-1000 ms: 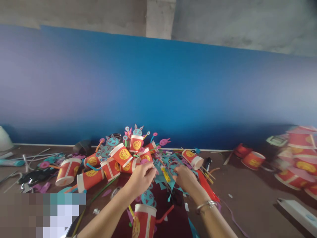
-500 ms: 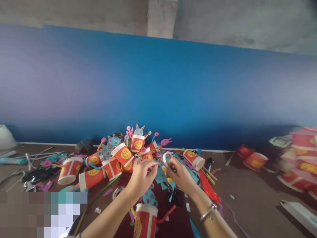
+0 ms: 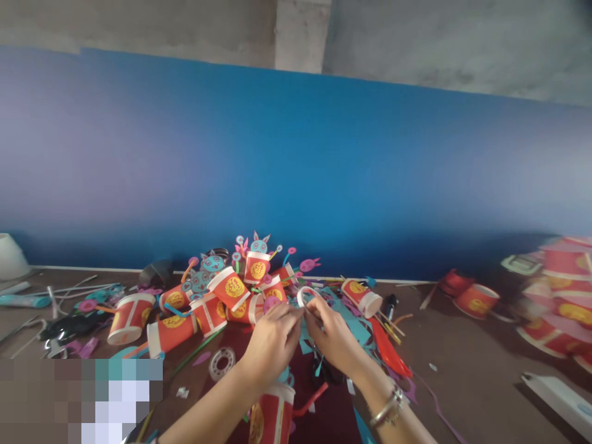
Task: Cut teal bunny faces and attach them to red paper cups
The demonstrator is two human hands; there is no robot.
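My right hand (image 3: 329,327) is closed on a roll of white tape (image 3: 303,296), whose ring stands up from the fingertips. Close against it, my left hand (image 3: 274,336) has its fingers pinched together by the roll. Whatever lies in that pinch is hidden; a pink paper disc (image 3: 270,302) shows just behind the left knuckles. Below my hands a red paper cup (image 3: 272,416) stands upright, with a red strip (image 3: 311,399) sticking out of its side. A blue paper cutout (image 3: 287,374) behind that cup is mostly covered by my left hand.
Several decorated red cups (image 3: 229,288) are heaped behind my left hand. A white spool (image 3: 222,364) lies left of my forearm. Blue paper scraps (image 3: 354,320) and a red plastic piece (image 3: 388,348) lie to the right. Stacked red cups (image 3: 567,296) stand far right, before a blue wall panel (image 3: 296,172).
Both hands have drawn together, and the tape roll has shifted slightly left. My left hand has moved a little right and down, covering more of the blue cutout and uncovering the white spool.
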